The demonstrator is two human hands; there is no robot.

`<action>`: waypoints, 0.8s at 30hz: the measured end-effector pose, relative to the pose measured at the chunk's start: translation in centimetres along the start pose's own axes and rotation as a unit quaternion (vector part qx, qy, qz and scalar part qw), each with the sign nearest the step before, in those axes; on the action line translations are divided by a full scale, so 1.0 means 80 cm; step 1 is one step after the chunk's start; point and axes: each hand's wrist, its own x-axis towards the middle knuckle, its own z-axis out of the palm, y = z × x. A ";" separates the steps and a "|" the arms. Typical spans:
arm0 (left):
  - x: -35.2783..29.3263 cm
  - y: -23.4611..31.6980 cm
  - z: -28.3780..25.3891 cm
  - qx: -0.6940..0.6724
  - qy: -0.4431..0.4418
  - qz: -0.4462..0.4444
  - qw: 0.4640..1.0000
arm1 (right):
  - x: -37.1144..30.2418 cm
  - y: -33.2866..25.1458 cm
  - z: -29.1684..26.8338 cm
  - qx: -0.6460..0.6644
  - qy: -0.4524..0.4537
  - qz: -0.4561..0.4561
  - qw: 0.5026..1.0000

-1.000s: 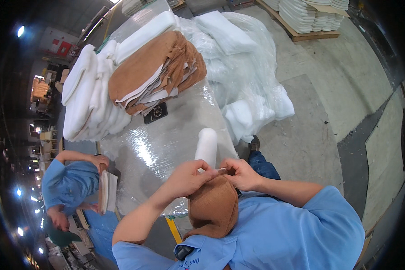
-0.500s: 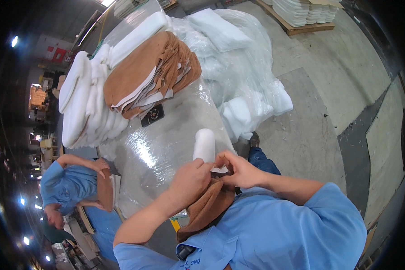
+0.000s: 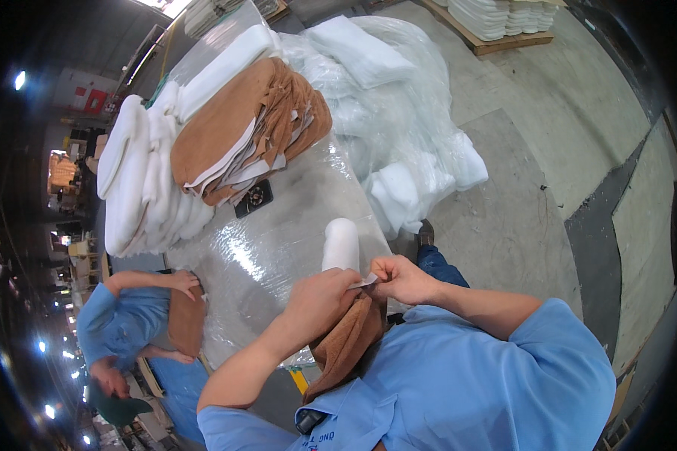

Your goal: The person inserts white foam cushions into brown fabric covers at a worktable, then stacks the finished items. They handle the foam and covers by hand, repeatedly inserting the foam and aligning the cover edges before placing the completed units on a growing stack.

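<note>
Close to my body, a brown fabric cover (image 3: 351, 342) with a pale edge hangs from both hands. My left hand (image 3: 317, 303) is closed on its upper left edge. My right hand (image 3: 403, 281) pinches the same edge, and a strip of pale lining shows between the fingers. Just beyond my hands, a white roll of padding (image 3: 341, 242) lies on the plastic-covered table (image 3: 278, 248); its near end is hidden behind my left hand. Whether the roll touches the cover I cannot tell.
A stack of brown covers (image 3: 237, 124) lies on the table beside folded white padding (image 3: 132, 184) and a dark phone (image 3: 254, 198). Plastic-wrapped padding (image 3: 399, 113) stands beyond on the right. At left, a co-worker (image 3: 124, 323) handles a brown piece (image 3: 186, 319).
My right hand has turned and closed in on the cover's edge, and the pale strip is now drawn between both hands. The co-worker's brown piece now lies flatter, their hands on its ends.
</note>
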 end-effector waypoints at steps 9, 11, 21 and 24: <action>0.014 -0.011 0.007 -0.053 0.083 -0.002 0.995 | -0.001 -0.014 -0.008 0.003 -0.045 0.091 0.995; 0.019 -0.017 0.004 -0.043 0.069 -0.006 0.997 | -0.002 -0.011 -0.010 0.074 -0.061 0.081 0.992; 0.041 -0.012 -0.011 0.034 -0.110 -0.024 0.993 | -0.004 -0.002 -0.009 0.173 -0.070 0.105 0.977; 0.045 -0.007 -0.026 -0.034 -0.099 -0.022 0.994 | -0.003 -0.016 -0.012 0.158 -0.071 0.122 0.977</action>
